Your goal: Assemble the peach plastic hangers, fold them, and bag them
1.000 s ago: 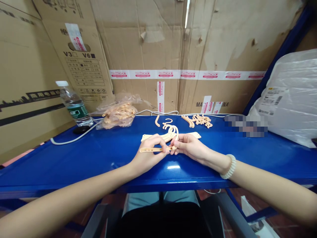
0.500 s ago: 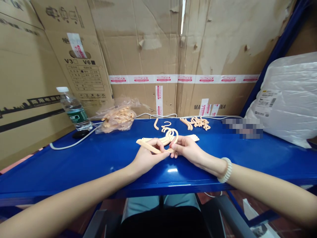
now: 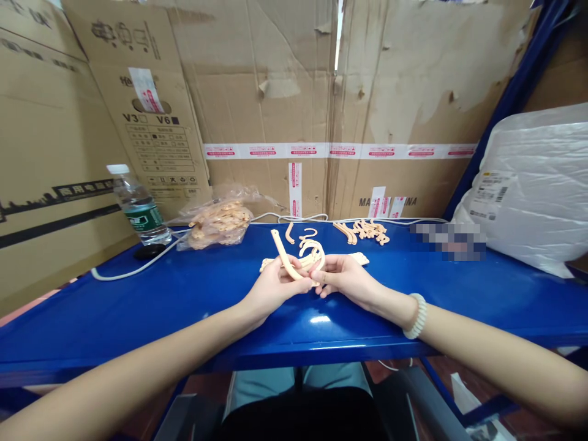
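Observation:
Both my hands meet at the middle of the blue table (image 3: 193,294). My left hand (image 3: 275,285) pinches a peach plastic hanger arm (image 3: 283,252) that tilts up and to the left. My right hand (image 3: 344,278), a bead bracelet on its wrist, pinches the lower end of the same arm where it meets a hook part (image 3: 313,250). Flat peach pieces (image 3: 361,259) lie on the table just behind my fingers.
A clear bag of peach parts (image 3: 219,217) and a water bottle (image 3: 138,205) stand at the back left. Loose hook parts (image 3: 365,230) lie at the back centre, with a white cable (image 3: 138,263) along the rear. Cardboard boxes (image 3: 285,92) wall the back; a white plastic sack (image 3: 537,190) sits right.
The hanger arm has swung from lying flat between my hands to pointing up and left. Both hands stayed in place, gripping it.

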The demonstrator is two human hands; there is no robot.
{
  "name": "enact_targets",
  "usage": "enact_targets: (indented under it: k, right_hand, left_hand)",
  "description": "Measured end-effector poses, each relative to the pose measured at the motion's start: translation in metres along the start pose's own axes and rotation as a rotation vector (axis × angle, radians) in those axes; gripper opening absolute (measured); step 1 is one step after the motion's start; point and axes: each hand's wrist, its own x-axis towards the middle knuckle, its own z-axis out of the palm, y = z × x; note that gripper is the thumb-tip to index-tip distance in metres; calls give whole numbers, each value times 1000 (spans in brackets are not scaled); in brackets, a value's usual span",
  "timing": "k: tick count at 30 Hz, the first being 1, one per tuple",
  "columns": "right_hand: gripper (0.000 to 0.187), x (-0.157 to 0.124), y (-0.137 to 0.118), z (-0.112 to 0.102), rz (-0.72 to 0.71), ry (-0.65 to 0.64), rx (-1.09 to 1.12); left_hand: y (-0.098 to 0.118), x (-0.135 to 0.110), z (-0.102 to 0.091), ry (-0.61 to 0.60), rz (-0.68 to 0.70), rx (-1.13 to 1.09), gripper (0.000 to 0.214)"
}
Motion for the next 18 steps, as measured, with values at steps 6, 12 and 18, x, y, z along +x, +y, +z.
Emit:
enact_targets:
  k: [6,12,18]
  right_hand:
    - [40,3,-16,-10,-57,61,-83]
    - [21,42,-52,-91,-260,253,-598]
    - [22,63,-39,-153,-276,32,-1367]
  left_hand:
    - [-2,0,-2,-60,-2,7,44]
    - [6,-2,2,-25,-34,-45,33]
    - [11,-3,3,25,-132,-188,32]
